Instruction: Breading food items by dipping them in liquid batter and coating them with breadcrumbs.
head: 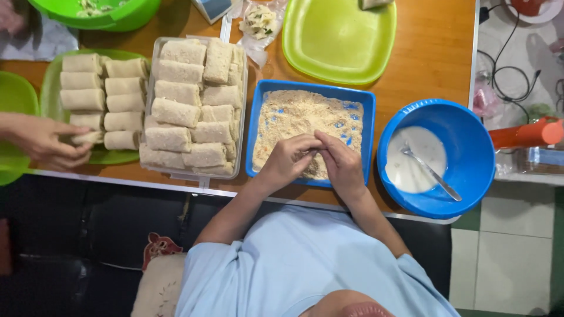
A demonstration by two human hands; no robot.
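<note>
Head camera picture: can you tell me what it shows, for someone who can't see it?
A person's left hand and right hand press together over a blue tray of breadcrumbs on a wooden table. A clear tray of breaded rolls sits left, a blue bowl of white batter right; another person's hand touches plain rolls.

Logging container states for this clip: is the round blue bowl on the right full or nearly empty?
Nearly empty. The blue bowl holds only a shallow pool of white liquid on its bottom, with a metal spoon lying in it.
</note>
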